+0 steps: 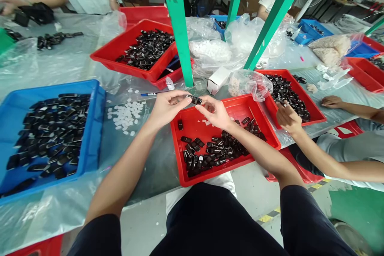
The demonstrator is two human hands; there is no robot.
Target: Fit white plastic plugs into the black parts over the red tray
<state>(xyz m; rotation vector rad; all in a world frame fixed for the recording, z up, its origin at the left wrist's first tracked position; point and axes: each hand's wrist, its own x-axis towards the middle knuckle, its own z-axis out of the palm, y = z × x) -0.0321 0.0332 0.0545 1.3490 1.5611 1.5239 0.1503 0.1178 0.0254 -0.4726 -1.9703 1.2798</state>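
Note:
Between both hands I hold a small black plastic part (196, 100), glossy and roughly oblong, above the far edge of a red tray (192, 122). My left hand (169, 106) pinches its left end, while the fingers of my right hand (214, 110) close on its right end. Loose black parts (222, 148) lie in the red tray below, with a few white bits among them. To the left of the tray, small white pieces (127, 116) are spread on the table, near a blue pen (149, 94) and a small clear bottle (169, 83).
At left stands a blue bin (95, 128) of black parts. A tilted red tray (105, 58) sits behind, beside a green post (180, 28). A white box (218, 81) and plastic bags (250, 84) lie ahead. A co-worker's hand (288, 118) is at right, by another red tray (316, 118).

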